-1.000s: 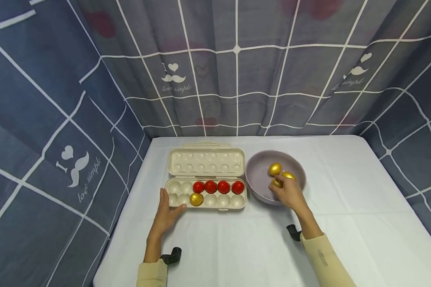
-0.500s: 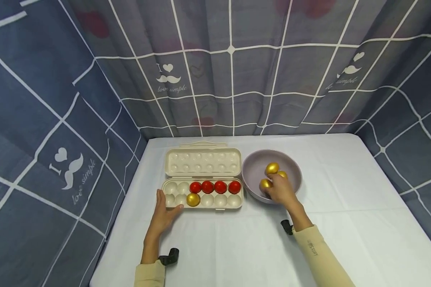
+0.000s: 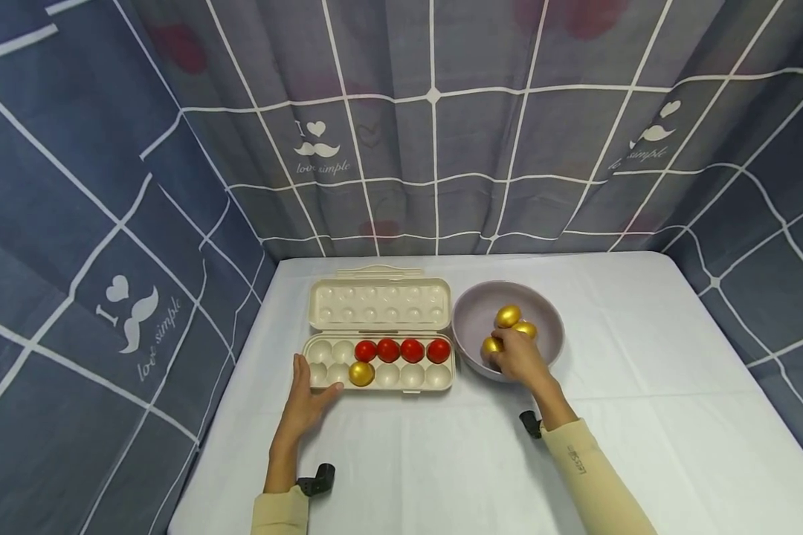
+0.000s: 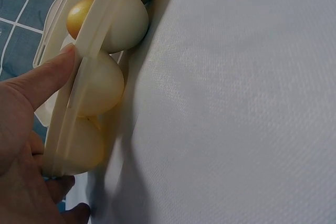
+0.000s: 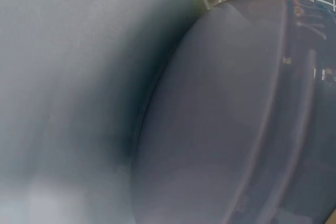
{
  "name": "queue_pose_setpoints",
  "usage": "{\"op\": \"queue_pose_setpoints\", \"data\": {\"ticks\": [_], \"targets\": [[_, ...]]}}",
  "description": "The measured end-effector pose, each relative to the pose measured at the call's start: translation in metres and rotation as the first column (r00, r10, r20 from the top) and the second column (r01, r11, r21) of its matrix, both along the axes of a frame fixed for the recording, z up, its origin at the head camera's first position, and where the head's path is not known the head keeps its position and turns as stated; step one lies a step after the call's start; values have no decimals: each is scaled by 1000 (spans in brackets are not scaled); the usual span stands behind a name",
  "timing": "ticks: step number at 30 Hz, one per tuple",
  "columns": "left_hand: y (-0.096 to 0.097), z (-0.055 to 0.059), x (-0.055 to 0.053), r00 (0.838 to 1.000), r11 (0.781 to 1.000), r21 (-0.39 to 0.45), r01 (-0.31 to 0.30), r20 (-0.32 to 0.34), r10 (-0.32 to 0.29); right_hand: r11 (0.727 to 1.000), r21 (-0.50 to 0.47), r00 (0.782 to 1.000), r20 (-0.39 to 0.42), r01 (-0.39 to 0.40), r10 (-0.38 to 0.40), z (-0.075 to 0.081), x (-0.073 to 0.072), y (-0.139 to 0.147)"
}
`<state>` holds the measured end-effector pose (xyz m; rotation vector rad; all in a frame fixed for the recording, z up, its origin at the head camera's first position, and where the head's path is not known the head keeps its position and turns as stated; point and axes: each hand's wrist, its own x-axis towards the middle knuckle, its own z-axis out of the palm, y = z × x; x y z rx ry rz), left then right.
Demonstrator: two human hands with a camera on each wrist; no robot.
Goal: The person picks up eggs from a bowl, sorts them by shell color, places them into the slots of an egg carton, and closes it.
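Hands are resting well apart above a white surface [image 3: 428, 461]. The left hand [image 3: 302, 405] is touching an egg carton [image 3: 376, 389] at its 8 o'clock corner, thumb and fingers spreading along two edges. The right hand [image 3: 523, 358] is reaching into a mauve bowl [image 3: 470, 316] at the carton's 3 o'clock, pinching a golden egg [image 3: 490, 346] toward the bowl's 8 o'clock. Two other golden eggs [image 3: 508, 316] are lying toward 12 and 3 o'clock inside. Four red eggs [image 3: 388, 350] are filling part of the carton's 12 o'clock row; one gold egg [image 3: 360, 373] is sitting in its 6 o'clock row.
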<state>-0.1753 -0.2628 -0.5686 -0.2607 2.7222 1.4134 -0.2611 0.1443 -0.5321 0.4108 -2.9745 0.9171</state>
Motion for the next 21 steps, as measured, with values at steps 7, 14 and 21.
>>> {"op": "queue_pose_setpoints", "data": {"ticks": [7, 14, 21], "targets": [[-1, 0, 0, 1000, 1000, -5, 2, 24, -2, 995, -94, 997, -70, 19, -25, -2, 1, 1], [-2, -2, 0, 1000, 1000, 9, -1, 15, 1, 956, -281, 987, -110, 84, -119, 0, 6, 1], [-1, -2, -2, 1000, 1000, -2, -10, 22, 10, 844, -532, 985, -95, 72, -144, 1, 10, 4]]}}
